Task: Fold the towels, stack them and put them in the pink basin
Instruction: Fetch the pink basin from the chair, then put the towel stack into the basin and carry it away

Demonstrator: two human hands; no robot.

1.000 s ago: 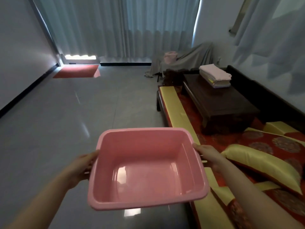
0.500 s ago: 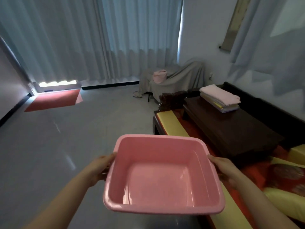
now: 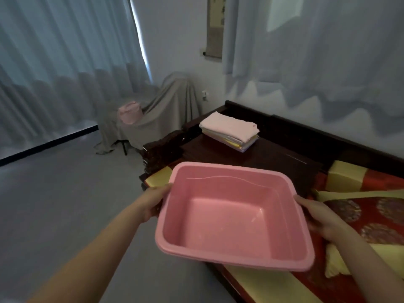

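Holding the pink basin (image 3: 223, 224) up in the air with both hands, one on each side. The left hand (image 3: 153, 202) has its fingers curled round the left rim, and the right hand (image 3: 317, 215) is wrapped round the right rim the same way, so it's a proper grip on both sides. The basin is tipped a little toward the camera, so you get a full look at its bare pink bottom. It's hanging over the near end of a bench with red and yellow cushions (image 3: 371, 211).

The towels (image 3: 229, 130) are folded and stacked, pink one on top with white and yellow layers under it. The stack sits at the far end of a dark wooden table (image 3: 273, 162), well apart from the basin.

Further back there's a chair under a grey sheet (image 3: 172, 106) with something pink (image 3: 130, 112) on it, can't tell what. Pale curtains (image 3: 65, 62) hang along the back wall, above a grey floor (image 3: 65, 204).
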